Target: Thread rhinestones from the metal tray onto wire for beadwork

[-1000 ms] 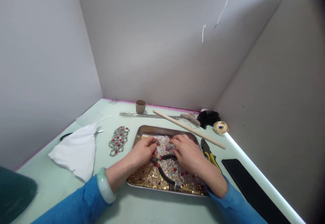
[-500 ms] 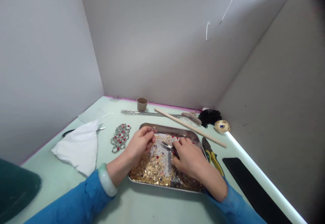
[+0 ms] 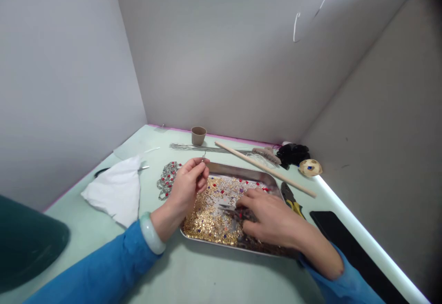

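Observation:
My left hand (image 3: 189, 182) is closed in a pinch over the left part of a metal tray (image 3: 228, 248). A short thin piece of wire (image 3: 204, 155) sticks up from its fingertips. Over the tray's right side, the fingers of my right hand (image 3: 267, 214) are curled about small pliers (image 3: 230, 209), whose slim metal jaws point left. Part of their handles is hidden by the hand. Many small gold beads (image 3: 207, 221) lie in the tray, with red and blue ones among them. Left of the tray, partly behind my left hand, is a wire mesh piece with red beads (image 3: 168, 177).
Behind the tray are a wooden stick (image 3: 265, 168), a bundle of wires (image 3: 193, 147) and a brown cup (image 3: 198, 136). Yellow-handled pliers (image 3: 293, 200) and a black flat object (image 3: 340, 230) are at right. A white cloth (image 3: 115, 191) and a dark green container (image 3: 29, 242) are at left.
The view has shifted slightly. In my left fingertips the wire piece now points up. My right hand has moved a little relative to the tray, its fingers slightly wider about the pliers.

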A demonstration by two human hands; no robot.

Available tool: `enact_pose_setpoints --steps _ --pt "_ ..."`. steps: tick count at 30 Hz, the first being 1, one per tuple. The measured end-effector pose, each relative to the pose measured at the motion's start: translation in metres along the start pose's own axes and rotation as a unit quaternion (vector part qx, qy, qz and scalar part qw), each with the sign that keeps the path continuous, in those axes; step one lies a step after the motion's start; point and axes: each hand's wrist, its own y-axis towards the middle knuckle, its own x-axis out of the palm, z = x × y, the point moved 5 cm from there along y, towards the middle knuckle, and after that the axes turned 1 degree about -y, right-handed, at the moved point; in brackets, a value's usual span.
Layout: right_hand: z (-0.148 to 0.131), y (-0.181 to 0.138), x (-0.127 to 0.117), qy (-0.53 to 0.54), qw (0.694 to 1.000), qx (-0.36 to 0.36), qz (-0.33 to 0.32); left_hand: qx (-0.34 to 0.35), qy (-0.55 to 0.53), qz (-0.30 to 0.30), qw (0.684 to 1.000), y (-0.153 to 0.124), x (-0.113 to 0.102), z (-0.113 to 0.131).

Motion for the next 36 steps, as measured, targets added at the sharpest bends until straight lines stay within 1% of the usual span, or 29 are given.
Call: enact_pose_setpoints --steps 3,4,5,8,9,10,12,14,15,17,19,21,22,24,26,28,30,33,35,36 --pt "-0.011 -0.001 0.002 0.06 0.994 -0.082 -0.035 0.013 0.005 0.002 1.0 0.0 0.0 0.002" --pt "-0.013 -0.001 0.002 0.067 0.993 -0.092 -0.039 0.012 0.007 0.0 1.0 0.0 -0.001 0.001" --pt "-0.012 -0.001 0.001 0.062 0.994 -0.085 -0.034 0.01 0.008 -0.002 1.0 0.0 -0.001 0.001" --pt "-0.005 0.001 -0.005 0.019 0.999 -0.02 0.018 0.011 0.003 -0.006 1.0 0.001 -0.002 0.0" --pt "-0.006 0.001 -0.007 0.015 0.999 -0.011 0.028 0.013 -0.001 -0.007 1.0 0.001 -0.002 -0.001" --pt "-0.009 0.001 -0.007 0.022 0.999 -0.016 0.029 0.014 -0.006 -0.006 1.0 0.002 -0.003 -0.001" --pt "-0.021 0.001 -0.005 0.055 0.997 -0.054 0.011 0.014 -0.014 -0.004 1.0 0.002 -0.004 -0.002" --pt "-0.035 0.003 0.001 0.082 0.993 -0.088 -0.008 0.017 -0.02 -0.004 1.0 0.003 -0.005 -0.002" --pt "-0.04 0.006 0.005 0.088 0.992 -0.091 -0.01 0.019 -0.024 -0.005 1.0 0.003 -0.005 -0.002" --pt "-0.043 0.013 0.012 0.087 0.993 -0.074 -0.011 0.022 -0.031 -0.006 0.999 0.003 -0.005 -0.002" --pt "-0.037 0.019 0.016 0.069 0.997 -0.028 0.008 0.023 -0.037 -0.006 0.999 0.003 -0.006 -0.002" --pt "-0.027 0.021 0.013 0.052 0.998 0.021 0.039 0.022 -0.042 -0.001 0.999 0.003 -0.005 -0.002" --pt "-0.024 0.02 0.011 0.053 0.997 0.033 0.047 0.021 -0.044 0.001 0.999 0.003 -0.005 -0.002" --pt "-0.026 0.015 0.008 0.081 0.996 0.015 0.036 0.017 -0.051 0.005 0.999 0.003 -0.005 -0.002" --pt "-0.037 0.011 0.01 0.117 0.992 -0.036 -0.004 0.015 -0.06 0.007 0.998 0.004 -0.006 -0.002" --pt "-0.046 0.012 0.015 0.123 0.99 -0.063 -0.031 0.019 -0.067 0.006 0.998 0.004 -0.006 -0.002" --pt "-0.046 0.018 0.019 0.092 0.995 -0.036 -0.012 0.023 -0.069 0.005 0.997 0.004 -0.006 -0.002" --pt "-0.032 0.027 0.017 0.049 0.997 0.04 0.036 0.022 -0.068 0.004 0.997 0.003 -0.006 -0.002" --pt "-0.024 0.027 0.011 0.055 0.997 0.049 0.038 0.019 -0.063 0.003 0.998 0.003 -0.005 -0.002" --pt "-0.023 0.024 0.007 0.072 0.997 0.029 0.02 0.017 -0.06 0.002 0.998 0.003 -0.005 -0.002"
